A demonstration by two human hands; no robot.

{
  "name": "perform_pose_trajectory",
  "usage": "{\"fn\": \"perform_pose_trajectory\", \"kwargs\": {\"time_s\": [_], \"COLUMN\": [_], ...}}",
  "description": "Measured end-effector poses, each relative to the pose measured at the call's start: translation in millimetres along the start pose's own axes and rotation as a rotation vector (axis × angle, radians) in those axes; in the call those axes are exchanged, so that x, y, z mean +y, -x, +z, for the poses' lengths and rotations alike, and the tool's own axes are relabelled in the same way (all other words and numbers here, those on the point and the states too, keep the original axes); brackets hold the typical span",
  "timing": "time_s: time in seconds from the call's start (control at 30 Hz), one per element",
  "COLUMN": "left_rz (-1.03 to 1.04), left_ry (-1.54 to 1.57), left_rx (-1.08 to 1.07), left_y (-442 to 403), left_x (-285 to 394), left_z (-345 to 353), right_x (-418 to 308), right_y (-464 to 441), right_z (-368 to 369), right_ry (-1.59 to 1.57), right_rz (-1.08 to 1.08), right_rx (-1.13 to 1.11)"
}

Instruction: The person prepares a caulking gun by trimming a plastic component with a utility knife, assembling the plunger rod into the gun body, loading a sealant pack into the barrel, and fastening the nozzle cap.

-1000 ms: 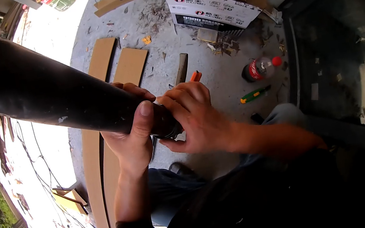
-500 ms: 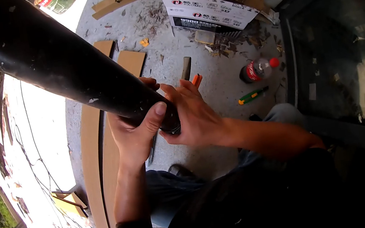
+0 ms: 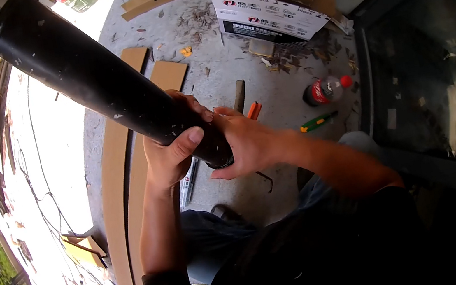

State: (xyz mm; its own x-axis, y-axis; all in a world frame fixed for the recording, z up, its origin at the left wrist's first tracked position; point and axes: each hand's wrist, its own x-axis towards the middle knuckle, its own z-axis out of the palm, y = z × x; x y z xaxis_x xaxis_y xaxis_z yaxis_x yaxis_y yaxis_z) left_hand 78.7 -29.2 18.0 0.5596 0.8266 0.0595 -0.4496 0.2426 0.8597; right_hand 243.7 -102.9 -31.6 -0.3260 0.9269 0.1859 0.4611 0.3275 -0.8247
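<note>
A thick black tube (image 3: 95, 82) slants across the view, its ridged upper end at the top left and its lower end near the middle. My left hand (image 3: 168, 154) is wrapped around it a little above the lower end, thumb lying across the front. At the lower end itself, my right hand (image 3: 248, 139) grips the right side, with the thumb under the rim and the fingers partly behind the tube. Beyond my right hand, a hammer-like handle (image 3: 240, 94) and an orange tool (image 3: 254, 110) lie on the floor, their other ends hidden.
On the concrete floor are a cola bottle (image 3: 323, 91), a green and yellow knife (image 3: 318, 122) and a bent metal rod (image 3: 269, 182). Long cardboard strips (image 3: 113, 183) lie at the left. An opened carton (image 3: 274, 14) stands at the back among dry leaves; a dark glass panel (image 3: 418, 73) is at right.
The tube's upper end has tilted down and into view, showing its ridged rim. Both hands keep hold; my right hand has shifted slightly. The bent rod is now visible below it.
</note>
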Motion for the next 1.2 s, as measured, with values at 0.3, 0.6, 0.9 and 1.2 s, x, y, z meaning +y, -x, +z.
{"fn": "perform_pose_trajectory", "kwargs": {"time_s": [0.3, 0.6, 0.9, 1.2], "left_rz": [-0.055, 0.041, 0.151, 0.147], "left_ry": [-0.024, 0.062, 0.036, -0.127], "left_rx": [0.574, 0.527, 0.213, 0.392], "left_y": [-3.7, 4.8, 2.7, -12.1], "left_x": [-5.2, -1.1, -8.7, -14.7], "left_z": [-7.8, 24.9, -4.8, -1.1], "right_x": [-11.7, -3.4, 7.7, 3.3], "right_y": [13.5, 1.7, -6.5, -6.3], "right_z": [20.8, 11.1, -3.1, 10.2], "right_ry": [0.325, 0.240, 0.178, -0.189], "right_rz": [0.171, 0.247, 0.152, 0.449], "right_rx": [0.302, 0.393, 0.265, -0.005]}}
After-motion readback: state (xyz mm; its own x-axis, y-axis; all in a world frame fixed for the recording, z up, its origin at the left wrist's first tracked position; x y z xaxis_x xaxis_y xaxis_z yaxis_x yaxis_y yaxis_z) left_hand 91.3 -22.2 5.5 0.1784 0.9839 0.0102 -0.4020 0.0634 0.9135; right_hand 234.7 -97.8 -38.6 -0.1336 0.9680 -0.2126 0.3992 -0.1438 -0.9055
